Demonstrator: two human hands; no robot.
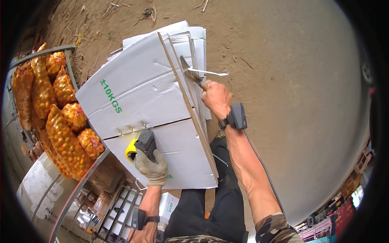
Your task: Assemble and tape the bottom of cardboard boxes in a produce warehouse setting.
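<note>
A thick stack of flat white cardboard boxes [133, 89], with green print and brown cut edges, lies in front of my legs. My right hand [216, 98] is closed round the handle of a knife [195, 76]. The knife's blade lies at the right side of the stack, against a white plastic strap [212, 72] whose loose end sticks out to the right. My left hand [151, 166], in a pale work glove, grips what looks like a black tape dispenser [146, 142] with a yellow roll, on the top sheet. The gloved fingers are partly hidden.
At the left, a metal-framed cart [69, 67] holds several orange net bags of round produce [67, 141]. A metal rack [121, 210] and a white box [167, 205] stand at the lower left. Packed dirt and a smooth grey floor [308, 109] lie beyond and to the right.
</note>
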